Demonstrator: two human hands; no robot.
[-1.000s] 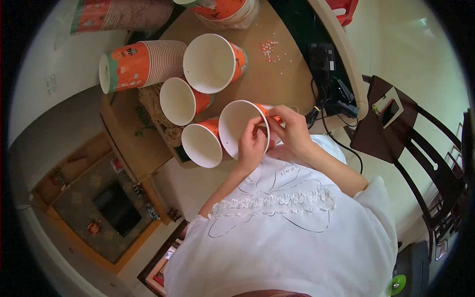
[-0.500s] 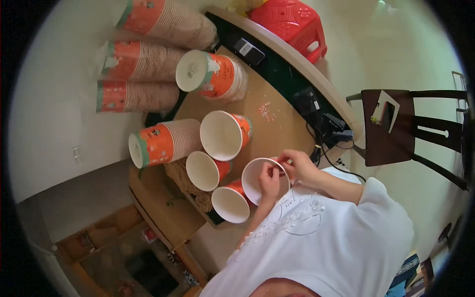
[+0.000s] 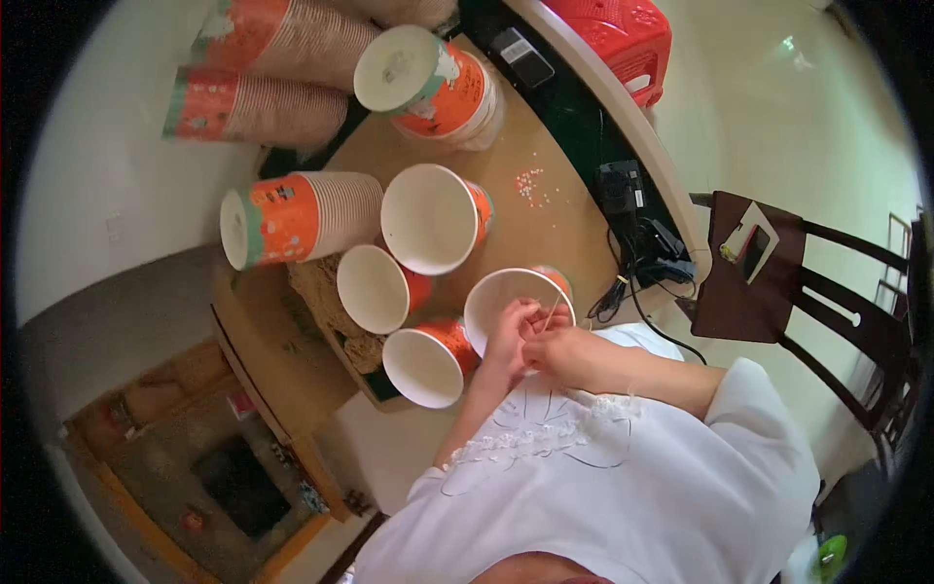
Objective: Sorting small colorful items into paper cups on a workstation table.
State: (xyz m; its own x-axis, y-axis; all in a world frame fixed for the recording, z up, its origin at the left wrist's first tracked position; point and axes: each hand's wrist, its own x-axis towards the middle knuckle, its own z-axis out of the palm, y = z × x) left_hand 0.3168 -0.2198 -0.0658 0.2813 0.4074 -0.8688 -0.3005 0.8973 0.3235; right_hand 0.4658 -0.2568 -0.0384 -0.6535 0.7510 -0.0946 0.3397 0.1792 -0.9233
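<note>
My left hand point(image 3: 513, 339) and my right hand point(image 3: 564, 355) meet over the near rim of a white-lined paper bucket point(image 3: 489, 304) with an orange outside. The fingers of both hands are curled in. A thin pale strand point(image 3: 553, 310) sticks up from between them; what my right fingertips grip is hidden behind the hand. Left of this bucket, a paper bucket point(image 3: 423, 368) lies tipped with its mouth toward me. Beyond it are a smaller paper tub point(image 3: 374, 290) and a larger bucket point(image 3: 428, 219), both mouth-up and tilted.
A stack of nested buckets point(image 3: 321, 219) lies on its side at left, with more stacks point(image 3: 263, 107) behind. An upside-down stack point(image 3: 443, 92) stands at the back. Small pale and orange bits point(image 3: 530, 185), a phone point(image 3: 523, 56) and cables point(image 3: 642, 253) are on the desk. A chair point(image 3: 749, 273) stands right.
My right hand has turned and drawn down and left, against the left hand, which has shifted slightly left. The thin strand now shows. The whole view has shifted too.
</note>
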